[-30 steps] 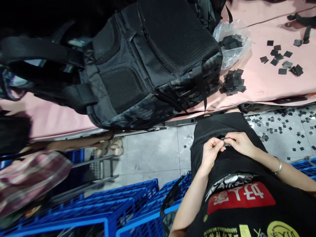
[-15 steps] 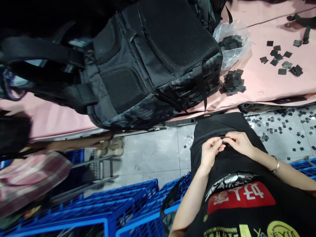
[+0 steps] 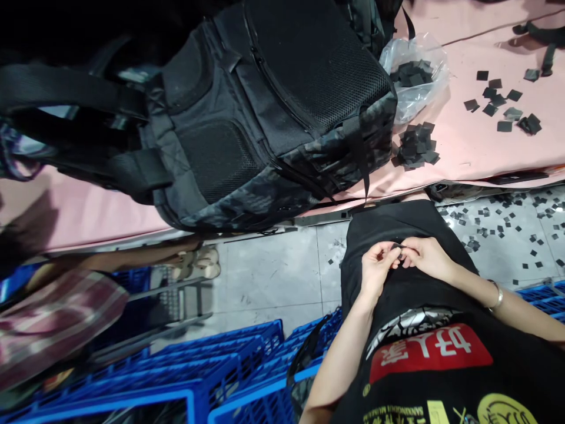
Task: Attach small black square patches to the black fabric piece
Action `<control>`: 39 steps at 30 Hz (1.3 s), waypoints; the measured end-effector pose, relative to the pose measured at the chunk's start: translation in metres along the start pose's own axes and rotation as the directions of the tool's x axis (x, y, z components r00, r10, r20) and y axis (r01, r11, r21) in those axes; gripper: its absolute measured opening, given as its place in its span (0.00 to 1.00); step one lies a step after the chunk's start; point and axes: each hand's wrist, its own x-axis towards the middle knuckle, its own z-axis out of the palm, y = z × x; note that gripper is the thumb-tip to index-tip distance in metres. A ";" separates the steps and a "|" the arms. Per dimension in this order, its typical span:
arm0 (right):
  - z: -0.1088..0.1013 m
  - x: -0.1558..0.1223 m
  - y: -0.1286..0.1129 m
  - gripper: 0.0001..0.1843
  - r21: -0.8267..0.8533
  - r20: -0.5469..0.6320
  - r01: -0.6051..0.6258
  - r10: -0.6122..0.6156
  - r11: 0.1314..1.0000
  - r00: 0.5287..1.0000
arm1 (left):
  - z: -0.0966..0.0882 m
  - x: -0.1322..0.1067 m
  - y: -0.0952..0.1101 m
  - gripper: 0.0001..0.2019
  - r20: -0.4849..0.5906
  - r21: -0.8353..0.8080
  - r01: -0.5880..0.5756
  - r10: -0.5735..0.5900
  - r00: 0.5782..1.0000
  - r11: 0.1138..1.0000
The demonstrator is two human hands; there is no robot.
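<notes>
Over my lap, my left hand [image 3: 378, 264] and my right hand [image 3: 422, 257] meet with their fingertips together. Pinched between them is a small black square piece [image 3: 398, 247], mostly covered by the fingers. In front of me a large black backpack [image 3: 265, 118] lies on the pink-covered table [image 3: 481, 153], its mesh padding and straps facing up. To the right of it sit a heap of black squares [image 3: 416, 146] and a clear plastic bag [image 3: 419, 97] with more black squares inside. Several loose squares [image 3: 495, 101] are scattered farther right.
Blue plastic crates [image 3: 247, 353] stand behind and to the left of me. Many black squares [image 3: 498, 218] litter the tiled floor on the right. At the left, another person in a plaid garment [image 3: 66, 318] sits by the table. A black strap [image 3: 547, 44] lies at the far right.
My fingers have shifted slightly around the small black piece, which shows more between the fingertips. At the left, the other person's dark upper part has moved.
</notes>
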 end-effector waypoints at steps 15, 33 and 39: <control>0.005 0.002 -0.004 0.10 0.046 0.074 -0.014 0.010 0.999 0.997 | -0.007 -0.001 -0.007 0.11 -0.043 0.440 -0.233 0.280 0.959 0.867; -0.032 0.080 0.034 0.13 -0.387 -0.177 0.178 -0.263 0.904 0.948 | -0.011 0.011 -0.010 0.18 0.017 0.158 -0.066 0.064 0.998 0.985; -0.020 0.120 0.033 0.20 -0.807 -0.116 0.060 -0.258 0.587 0.959 | -0.014 0.013 -0.012 0.14 -0.022 0.036 -0.027 0.027 0.999 0.999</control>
